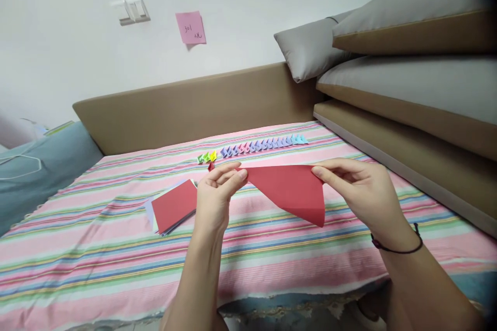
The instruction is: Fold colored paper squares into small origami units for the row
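A red paper sheet [295,191], folded into a triangle, hangs in the air above the striped bedspread [116,258]. My left hand [217,194] pinches its left corner with fingers closed. At the right corner my right hand [361,189] pinches the top edge between thumb and fingers; a dark band circles that wrist. Just left of my left hand lies a stack of coloured paper sheets [173,207] with a red one on top. Farther back runs a row of small folded paper pieces [252,147] in green, yellow, purple, pink and blue.
A tan padded headboard [186,108] runs behind the bed. Grey and tan cushions [407,72] are stacked at the right. A grey-blue pillow [42,165] lies at the left. On the wall are a pink sticky note [190,27] and a light switch [134,11].
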`<state>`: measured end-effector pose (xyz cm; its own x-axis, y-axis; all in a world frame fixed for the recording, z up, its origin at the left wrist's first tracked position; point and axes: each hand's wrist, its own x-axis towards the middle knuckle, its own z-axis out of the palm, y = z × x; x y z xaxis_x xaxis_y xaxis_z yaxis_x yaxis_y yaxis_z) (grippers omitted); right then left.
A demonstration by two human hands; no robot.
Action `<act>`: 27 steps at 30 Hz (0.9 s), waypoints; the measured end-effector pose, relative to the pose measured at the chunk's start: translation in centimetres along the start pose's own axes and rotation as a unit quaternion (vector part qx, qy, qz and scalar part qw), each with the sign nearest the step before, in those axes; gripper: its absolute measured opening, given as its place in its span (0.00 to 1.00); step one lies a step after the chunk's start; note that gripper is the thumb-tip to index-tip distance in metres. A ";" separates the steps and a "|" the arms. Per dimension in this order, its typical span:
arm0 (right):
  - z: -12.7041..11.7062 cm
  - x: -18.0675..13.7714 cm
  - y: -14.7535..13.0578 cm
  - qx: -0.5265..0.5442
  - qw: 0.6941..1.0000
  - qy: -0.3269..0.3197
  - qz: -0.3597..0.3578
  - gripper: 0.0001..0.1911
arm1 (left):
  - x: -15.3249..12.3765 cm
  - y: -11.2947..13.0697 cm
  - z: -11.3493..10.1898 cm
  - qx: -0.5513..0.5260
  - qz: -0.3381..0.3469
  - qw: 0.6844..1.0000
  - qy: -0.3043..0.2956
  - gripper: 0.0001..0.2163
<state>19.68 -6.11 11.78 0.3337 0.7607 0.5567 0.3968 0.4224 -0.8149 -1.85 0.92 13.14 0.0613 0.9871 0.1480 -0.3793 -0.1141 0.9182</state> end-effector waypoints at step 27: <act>-0.2 -1.1 -0.7 -0.014 0.996 0.087 0.022 0.03 | -3.6 3.2 1.6 -0.075 0.068 0.994 0.036 0.15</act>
<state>19.22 -7.35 11.80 0.4941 0.6796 0.5422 0.4015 0.3748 -0.8356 -1.82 -3.20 16.11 -0.0640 0.9696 0.2363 -0.5133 -0.2351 0.8254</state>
